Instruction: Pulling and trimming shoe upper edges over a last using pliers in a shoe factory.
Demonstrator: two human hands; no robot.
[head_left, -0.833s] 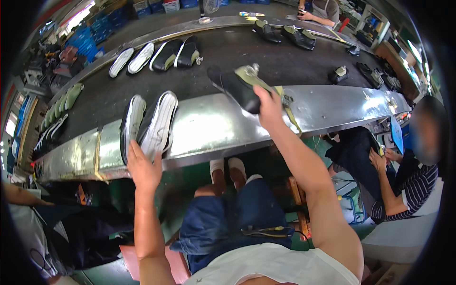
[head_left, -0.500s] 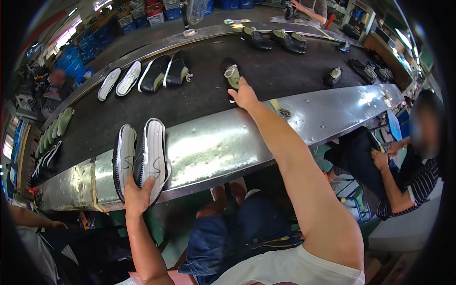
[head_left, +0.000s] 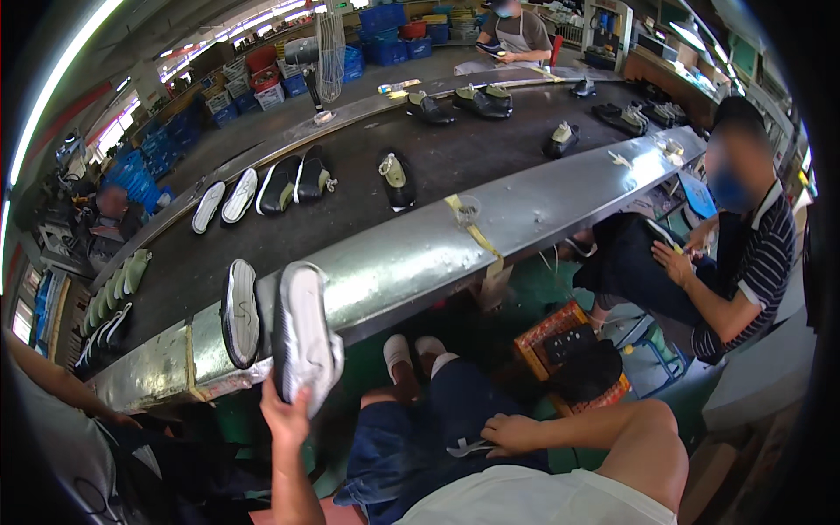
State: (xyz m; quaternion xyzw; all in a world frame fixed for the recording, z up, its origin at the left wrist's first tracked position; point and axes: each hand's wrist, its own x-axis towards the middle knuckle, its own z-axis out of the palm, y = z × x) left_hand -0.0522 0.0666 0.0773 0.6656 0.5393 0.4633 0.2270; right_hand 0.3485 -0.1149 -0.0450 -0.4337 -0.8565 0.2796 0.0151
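Observation:
Raised over the near metal edge, my left hand (head_left: pixel 287 418) grips a black shoe (head_left: pixel 304 337) near one end, its whitish underside facing up. Pale material stands out along that shoe's right side. Just left of it, a second black shoe (head_left: pixel 241 313) lies sole up on the metal edge. My right hand (head_left: pixel 512 433) is over my lap, fingers closed at one end of a pale curved strip (head_left: pixel 471 449); its kind is unclear. Across on the dark belt, a black shoe with a green lining (head_left: pixel 396 179) sits upright, apart from both hands.
Several shoes (head_left: pixel 282 185) stand on the dark belt (head_left: pixel 350 223). The metal edge (head_left: pixel 420 262) runs along its near side, with yellow tape (head_left: pixel 477 232). A co-worker (head_left: pixel 744 254) sits at right by an orange crate (head_left: pixel 534 346); another person (head_left: pixel 516 39) is across the belt.
My left hand has lifted one shoe off the metal edge, leaving its neighbour there. My right hand has drawn back from the shoe on the belt to my lap. The view has shifted.

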